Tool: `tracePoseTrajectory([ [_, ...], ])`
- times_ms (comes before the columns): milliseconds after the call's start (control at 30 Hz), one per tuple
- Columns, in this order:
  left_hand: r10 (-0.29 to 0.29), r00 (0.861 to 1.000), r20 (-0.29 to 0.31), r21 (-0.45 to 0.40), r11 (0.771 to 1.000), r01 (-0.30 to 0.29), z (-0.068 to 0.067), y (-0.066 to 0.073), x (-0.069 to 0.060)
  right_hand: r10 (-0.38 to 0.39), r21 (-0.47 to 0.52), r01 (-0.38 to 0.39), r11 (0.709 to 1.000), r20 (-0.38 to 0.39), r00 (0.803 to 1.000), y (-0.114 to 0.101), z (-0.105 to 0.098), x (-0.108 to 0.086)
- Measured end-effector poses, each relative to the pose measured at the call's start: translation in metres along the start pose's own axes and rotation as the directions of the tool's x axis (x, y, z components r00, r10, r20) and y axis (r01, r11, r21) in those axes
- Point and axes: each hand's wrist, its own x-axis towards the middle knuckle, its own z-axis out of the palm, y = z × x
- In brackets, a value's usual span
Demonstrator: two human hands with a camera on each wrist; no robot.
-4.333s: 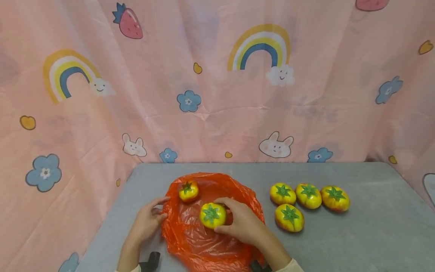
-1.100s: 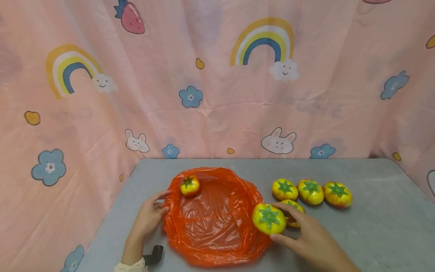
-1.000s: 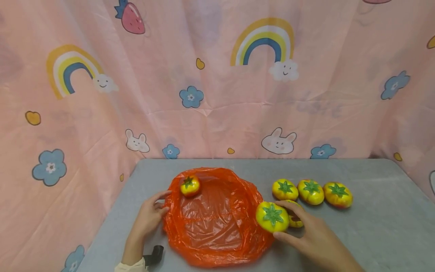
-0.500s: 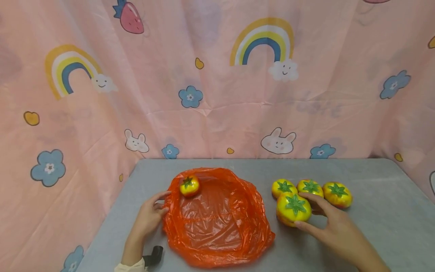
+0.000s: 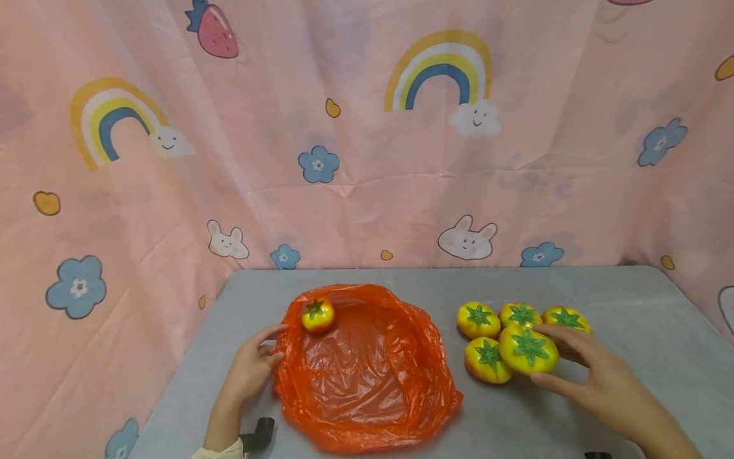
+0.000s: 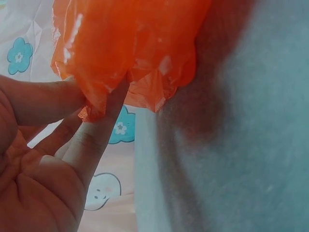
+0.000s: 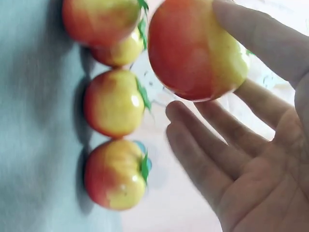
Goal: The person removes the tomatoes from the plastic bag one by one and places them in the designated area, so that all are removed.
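My left hand point(image 5: 250, 365) pinches the left rim of an orange plastic bag point(image 5: 367, 433), which lies spread out with its mouth facing up. In the left wrist view, a fold of the bag point(image 6: 140, 43) sits between thumb and finger. One glossy yellow-red tomato point(image 5: 318, 317) lies inside the bag, near its far left side. My right hand point(image 5: 610, 386) grips another tomato point(image 5: 528, 350) between thumb and fingers. In the right wrist view, this held tomato point(image 7: 193, 53) is raised off the table, its red underside showing. The other fingers are spread apart from it.
Several more tomatoes stand on the grey table point(image 5: 642, 331) right of the bag: a back row with a tomato point(image 5: 478, 320) at its left end, and a nearer tomato point(image 5: 487, 361) beside the held one. A pink patterned curtain point(image 5: 367, 217) hangs behind the table.
My right hand has carried its tomato from over the bag rightward, past the bag's edge, to the nearer standing tomato's right side. My left hand has stayed at the bag's rim.
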Motion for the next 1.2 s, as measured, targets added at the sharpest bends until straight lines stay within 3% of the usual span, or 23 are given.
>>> tracePoseTrajectory([
  [267,-0.006,1.0,0.003,0.009,1.0,0.006,0.0,-0.001,-0.002,0.086,-0.055,-0.084,0.995,0.041,0.995,0.022,-0.007,0.005],
  [567,-0.025,1.0,-0.001,0.018,1.0,0.025,0.002,0.0,-0.001,0.044,-0.053,-0.041,0.998,0.059,0.997,0.034,-0.007,0.004],
  [1200,-0.025,1.0,-0.001,0.046,0.999,0.025,0.002,0.001,-0.002,0.074,-0.007,-0.074,0.997,0.165,0.983,0.049,0.003,0.012],
])
